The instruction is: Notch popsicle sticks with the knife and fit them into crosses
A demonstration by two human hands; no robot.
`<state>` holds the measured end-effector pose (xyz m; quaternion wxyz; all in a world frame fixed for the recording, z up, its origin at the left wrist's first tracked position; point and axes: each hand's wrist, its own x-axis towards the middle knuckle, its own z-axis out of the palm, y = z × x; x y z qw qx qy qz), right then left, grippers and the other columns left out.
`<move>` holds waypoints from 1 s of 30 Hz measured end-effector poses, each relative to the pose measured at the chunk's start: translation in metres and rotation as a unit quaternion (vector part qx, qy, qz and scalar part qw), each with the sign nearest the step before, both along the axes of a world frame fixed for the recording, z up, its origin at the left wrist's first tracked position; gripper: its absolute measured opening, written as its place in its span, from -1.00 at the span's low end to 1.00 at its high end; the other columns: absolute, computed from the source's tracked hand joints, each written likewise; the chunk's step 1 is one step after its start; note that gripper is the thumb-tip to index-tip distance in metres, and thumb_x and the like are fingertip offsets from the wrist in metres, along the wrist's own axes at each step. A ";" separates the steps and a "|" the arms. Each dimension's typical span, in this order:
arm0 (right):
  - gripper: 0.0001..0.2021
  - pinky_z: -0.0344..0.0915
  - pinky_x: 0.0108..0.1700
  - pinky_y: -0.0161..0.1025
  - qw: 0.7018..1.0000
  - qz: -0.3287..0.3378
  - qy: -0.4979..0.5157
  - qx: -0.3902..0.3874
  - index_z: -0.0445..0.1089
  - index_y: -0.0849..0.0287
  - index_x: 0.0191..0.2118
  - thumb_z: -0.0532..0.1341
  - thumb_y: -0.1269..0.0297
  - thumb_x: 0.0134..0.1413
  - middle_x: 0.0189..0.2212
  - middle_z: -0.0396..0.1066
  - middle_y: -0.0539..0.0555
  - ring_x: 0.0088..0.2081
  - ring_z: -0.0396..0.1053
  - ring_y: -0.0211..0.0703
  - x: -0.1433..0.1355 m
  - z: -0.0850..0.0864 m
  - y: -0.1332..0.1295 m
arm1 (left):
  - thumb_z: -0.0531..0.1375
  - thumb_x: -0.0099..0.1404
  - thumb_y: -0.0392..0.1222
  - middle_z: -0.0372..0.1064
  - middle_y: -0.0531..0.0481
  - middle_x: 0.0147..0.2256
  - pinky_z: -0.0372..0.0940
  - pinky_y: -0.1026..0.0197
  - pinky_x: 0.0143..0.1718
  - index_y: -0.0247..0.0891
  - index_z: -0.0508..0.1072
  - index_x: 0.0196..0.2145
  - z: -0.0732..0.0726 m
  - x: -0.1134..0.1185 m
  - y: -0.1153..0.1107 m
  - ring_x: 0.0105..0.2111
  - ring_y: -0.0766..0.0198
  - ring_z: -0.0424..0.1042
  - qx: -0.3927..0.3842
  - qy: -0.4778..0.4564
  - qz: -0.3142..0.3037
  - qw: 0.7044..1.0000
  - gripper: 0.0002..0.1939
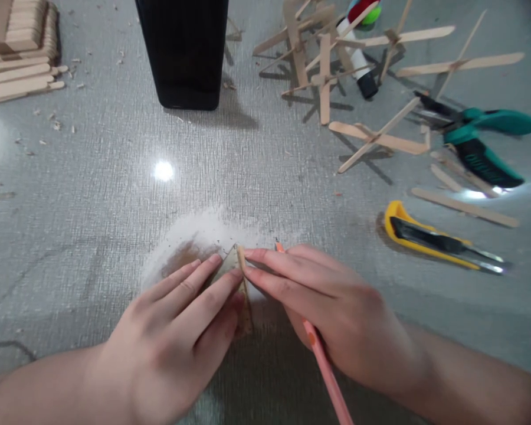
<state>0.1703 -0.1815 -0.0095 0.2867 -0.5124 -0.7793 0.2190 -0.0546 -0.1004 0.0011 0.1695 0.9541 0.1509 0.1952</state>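
Note:
My left hand (172, 330) presses down on a clear set square (228, 265), its fingers together over the ruler. A short wooden stick (242, 260) lies along the ruler's right edge, partly covered by fingertips. My right hand (331, 301) is closed round a pink pencil (325, 366), whose tip points away from me. Two fingertips of that hand touch the stick and the ruler's edge. White powder (203, 227) is spread on the table around the ruler's top.
A black object (186, 53) stands at the back. Crossed sticks (374, 139), green-handled pliers (482, 136) and a yellow cutter (433, 239) lie on the right. Stacked sticks (17, 35) fill the back left corner. A glue stick (358, 62) lies among the crosses.

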 end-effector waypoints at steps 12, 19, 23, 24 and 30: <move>-0.66 0.42 0.02 -0.01 1.000 -0.011 0.020 -0.018 0.38 0.34 0.12 0.02 0.51 0.31 -0.13 0.53 0.23 -0.07 0.42 -0.01 -0.001 -0.002 -0.002 | 0.30 0.30 -0.34 0.42 -0.17 0.14 0.23 -0.03 0.35 -0.46 0.51 -0.03 -0.004 -0.002 0.006 0.23 0.02 0.33 -0.024 0.010 -0.029 0.999 -0.71; -0.63 0.42 0.03 0.00 0.999 -0.015 0.030 -0.031 0.34 0.26 0.15 0.02 0.52 0.30 -0.04 0.51 0.21 -0.06 0.42 -0.01 -0.002 0.000 -0.001 | 0.27 0.33 -0.35 0.36 -0.14 0.19 0.16 -0.02 0.38 -0.42 0.48 0.04 -0.003 -0.004 0.010 0.27 0.07 0.27 -0.033 0.035 -0.036 0.998 -0.68; -0.63 0.41 0.04 -0.01 0.999 -0.017 0.030 -0.027 0.36 0.22 0.12 0.02 0.54 0.28 0.09 0.46 0.20 -0.07 0.42 -0.03 -0.002 0.000 -0.001 | 0.28 0.30 -0.37 0.32 -0.13 0.22 0.11 -0.02 0.40 -0.42 0.45 0.09 -0.003 -0.006 0.011 0.29 0.07 0.23 -0.037 0.041 -0.041 0.998 -0.60; -0.64 0.42 0.03 -0.02 0.999 -0.017 0.030 -0.022 0.38 0.22 0.10 0.02 0.54 0.28 0.09 0.46 0.20 -0.07 0.42 -0.03 -0.002 0.000 -0.001 | 0.29 0.30 -0.36 0.32 -0.13 0.22 0.11 -0.02 0.41 -0.42 0.45 0.10 -0.003 -0.006 0.011 0.30 0.06 0.23 -0.039 0.042 -0.043 0.997 -0.59; -0.67 0.40 0.04 -0.05 0.999 -0.017 0.032 -0.014 0.39 0.26 0.07 0.03 0.55 0.28 0.09 0.46 0.20 -0.07 0.40 -0.04 -0.001 0.000 0.000 | 0.29 0.30 -0.36 0.32 -0.12 0.23 0.14 -0.03 0.39 -0.42 0.46 0.09 -0.004 -0.006 0.010 0.29 0.05 0.23 -0.036 0.043 -0.039 0.998 -0.60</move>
